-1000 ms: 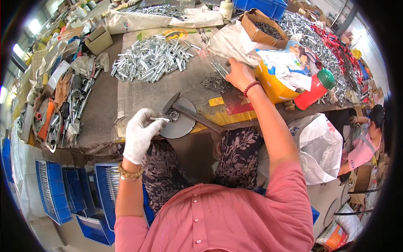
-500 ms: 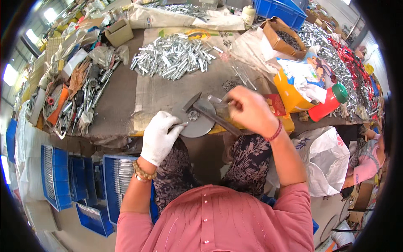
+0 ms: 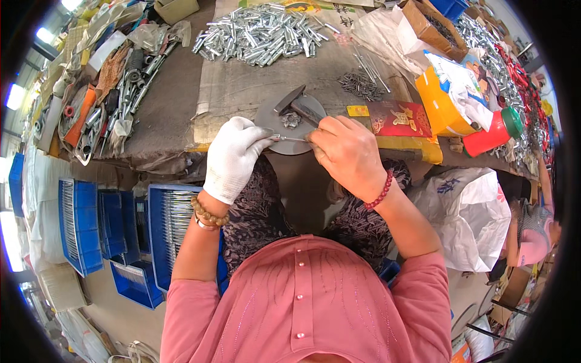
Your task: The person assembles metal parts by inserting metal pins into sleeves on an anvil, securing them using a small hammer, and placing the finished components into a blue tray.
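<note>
In the head view, the left hand [image 3: 233,157], in a white glove, is closed around one end of a thin metal pin [image 3: 289,139]. The bare right hand [image 3: 348,154] is closed too, its fingertips pinching the other end of the same pin. The pin lies almost level between the two hands, just above the near edge of a round grey metal plate [image 3: 272,121] on the desk [image 3: 175,103]. A hammer [image 3: 299,106] rests on this plate, its head near the far rim, and a small heap of tiny parts [image 3: 291,119] lies beside it.

I judge that the step in hand is fitting or adjusting something on the pin, with both hands working close together. The next move probably calls for a fine, steady grip and for keeping the pin over the plate, because the desk edge is directly below the hands and a dropped part would fall toward the lap.

Room for moving is limited. Behind the plate there is a big pile of silver bolts [image 3: 266,36], to the right a red packet [image 3: 402,118], a yellow bag [image 3: 442,103] and a red bottle with green cap [image 3: 490,133]. To the left, assorted tools [image 3: 109,97] crowd the desk. Below the desk on the left, blue crates [image 3: 78,224] stand near the knees. The most open space is the bare brown surface left of the plate.
</note>
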Tool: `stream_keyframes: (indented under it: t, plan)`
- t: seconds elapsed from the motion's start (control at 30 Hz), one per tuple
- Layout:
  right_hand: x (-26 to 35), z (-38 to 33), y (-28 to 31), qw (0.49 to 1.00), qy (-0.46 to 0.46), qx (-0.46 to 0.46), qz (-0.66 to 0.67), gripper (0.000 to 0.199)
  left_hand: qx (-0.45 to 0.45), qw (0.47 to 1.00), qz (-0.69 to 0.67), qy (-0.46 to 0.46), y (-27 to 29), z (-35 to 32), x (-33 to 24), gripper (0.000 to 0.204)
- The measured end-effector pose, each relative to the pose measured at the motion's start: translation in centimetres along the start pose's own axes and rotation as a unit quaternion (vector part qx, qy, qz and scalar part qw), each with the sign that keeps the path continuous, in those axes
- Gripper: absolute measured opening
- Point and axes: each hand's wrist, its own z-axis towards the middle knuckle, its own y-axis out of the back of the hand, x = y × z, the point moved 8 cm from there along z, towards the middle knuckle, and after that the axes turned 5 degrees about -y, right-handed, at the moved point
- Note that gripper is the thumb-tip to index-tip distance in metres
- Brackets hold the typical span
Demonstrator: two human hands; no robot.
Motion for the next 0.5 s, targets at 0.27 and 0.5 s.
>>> stream_keyframes:
  t: [0.27,0.5]
  plan:
    - [-0.06,0.15,-0.23,0.998,0.054,0.021,-0.007,0.015,-0.028,0.999,-0.009,-0.017,0.04,-0.21,-0.20,0.013]
    - [-0.06,0.58,-0.48,0.996,0.081,0.040,-0.020,0.002,-0.028,0.999,-0.017,-0.018,-0.02,-0.07,0.01,0.013]
